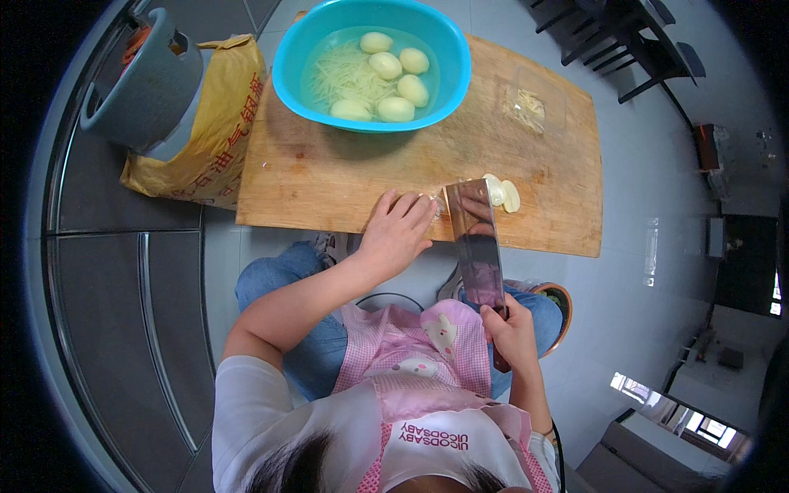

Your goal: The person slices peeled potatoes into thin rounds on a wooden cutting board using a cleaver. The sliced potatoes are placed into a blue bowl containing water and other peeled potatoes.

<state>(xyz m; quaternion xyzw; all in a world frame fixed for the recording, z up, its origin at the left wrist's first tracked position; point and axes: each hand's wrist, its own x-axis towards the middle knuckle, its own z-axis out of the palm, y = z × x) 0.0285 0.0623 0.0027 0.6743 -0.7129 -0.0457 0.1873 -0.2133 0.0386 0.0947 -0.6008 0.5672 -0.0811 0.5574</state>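
My right hand point(511, 333) grips the dark handle of a cleaver point(474, 240), whose broad blade reaches up over the near edge of the wooden board point(370, 166). To the left of the blade, my left hand point(400, 231) lies palm down at the board's near edge, its fingertips by some pale, thin pieces point(437, 203); whether it holds any of them cannot be told. Just right of the blade lie pale potato slices point(510, 196). At the far side, a turquoise basin point(370, 127) of water holds several peeled potatoes point(414, 90) and a heap of pale shreds point(345, 77).
A clear plastic container point(555, 111) with pale slivers point(527, 110) is at the board's far right. Left of the board stand a yellow sack point(228, 123) and a grey-blue gas cylinder point(160, 92). A round pot point(564, 314) is by my right knee.
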